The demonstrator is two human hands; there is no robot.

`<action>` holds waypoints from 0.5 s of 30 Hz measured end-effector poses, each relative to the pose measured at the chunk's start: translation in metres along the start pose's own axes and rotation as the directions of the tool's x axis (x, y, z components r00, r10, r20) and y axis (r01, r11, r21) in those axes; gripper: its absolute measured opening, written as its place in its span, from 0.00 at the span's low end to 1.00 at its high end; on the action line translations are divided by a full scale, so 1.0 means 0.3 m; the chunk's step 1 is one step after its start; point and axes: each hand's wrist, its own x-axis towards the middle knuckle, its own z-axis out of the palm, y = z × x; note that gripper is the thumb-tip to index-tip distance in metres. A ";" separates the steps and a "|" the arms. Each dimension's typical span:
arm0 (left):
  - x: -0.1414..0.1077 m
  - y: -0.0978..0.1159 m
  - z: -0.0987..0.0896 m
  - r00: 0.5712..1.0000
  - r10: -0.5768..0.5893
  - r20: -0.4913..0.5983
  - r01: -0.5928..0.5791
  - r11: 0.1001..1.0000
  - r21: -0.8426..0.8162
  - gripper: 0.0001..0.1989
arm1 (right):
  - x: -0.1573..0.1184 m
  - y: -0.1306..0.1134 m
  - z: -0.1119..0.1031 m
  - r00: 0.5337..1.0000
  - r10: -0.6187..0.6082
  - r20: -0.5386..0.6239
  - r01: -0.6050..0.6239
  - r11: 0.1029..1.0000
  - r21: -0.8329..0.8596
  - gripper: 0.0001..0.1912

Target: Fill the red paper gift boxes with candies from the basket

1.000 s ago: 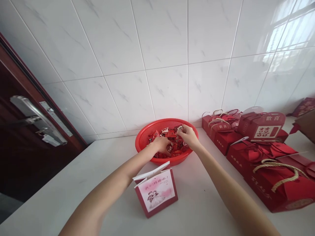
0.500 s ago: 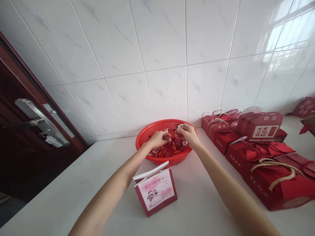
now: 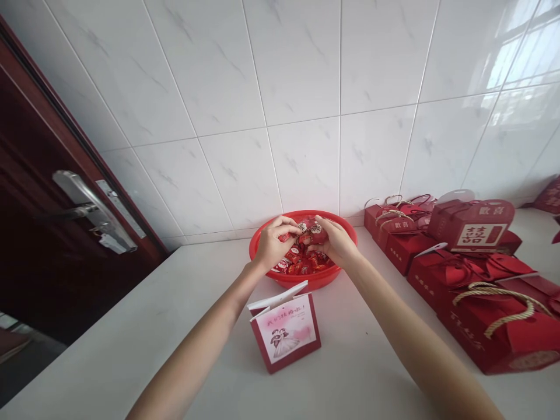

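Observation:
A red plastic basket point(image 3: 312, 284) with wrapped candies point(image 3: 301, 267) in it stands against the tiled wall. Over its left side, my left hand point(image 3: 272, 244) is closed, thumb and fingertips pinching a red wrapped candy. My right hand point(image 3: 340, 244) curls over the right side, with red wrapped candies point(image 3: 315, 234) against its fingers; part of its grip is hidden. The hands are close together, fingertips nearly meeting. In front of the basket, between my forearms, a small red paper gift box point(image 3: 286, 332) stands upright, its top flaps raised and a couple printed on its front.
Several red gift boxes point(image 3: 459, 309) with rope handles crowd the right of the white table point(image 3: 184, 326). One smaller box point(image 3: 472, 224) sits on top of others. A dark red door with a metal handle point(image 3: 94, 210) is at the left.
My hands have come closer together over the basket, the left moving inward toward the right. The candies between them are now bunched at the right hand. The view has shifted slightly left.

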 end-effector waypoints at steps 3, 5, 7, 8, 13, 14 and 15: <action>-0.008 -0.001 -0.003 0.998 0.068 0.007 -0.068 0.997 0.021 0.09 | -0.010 -0.001 -0.002 0.998 -0.057 -0.023 0.055 0.993 -0.103 0.11; -0.007 -0.006 -0.014 0.995 0.074 0.064 -0.076 0.996 0.035 0.11 | -0.006 0.001 -0.017 0.990 -0.129 -0.062 0.111 0.965 -0.238 0.10; 0.000 -0.016 -0.031 0.988 -0.012 0.155 0.000 0.997 0.076 0.13 | 0.005 0.005 -0.038 0.970 -0.226 -0.089 0.170 0.895 -0.413 0.07; 0.005 -0.024 -0.040 0.969 -0.105 0.224 0.077 0.988 0.132 0.14 | 0.011 0.007 -0.049 0.957 -0.277 -0.091 0.196 0.841 -0.504 0.06; 0.018 -0.092 -0.052 0.623 -0.607 0.493 0.327 0.775 0.541 0.08 | 0.027 0.011 -0.078 0.936 -0.350 -0.046 0.209 0.655 -0.726 0.10; 0.016 -0.105 -0.044 0.567 -0.648 0.510 0.331 0.745 0.579 0.05 | 0.027 0.011 -0.078 0.943 -0.331 -0.045 0.198 0.663 -0.722 0.10; 0.014 -0.115 -0.035 0.526 -0.673 0.521 0.331 0.726 0.603 0.04 | 0.026 0.012 -0.076 0.949 -0.310 -0.047 0.186 0.678 -0.712 0.11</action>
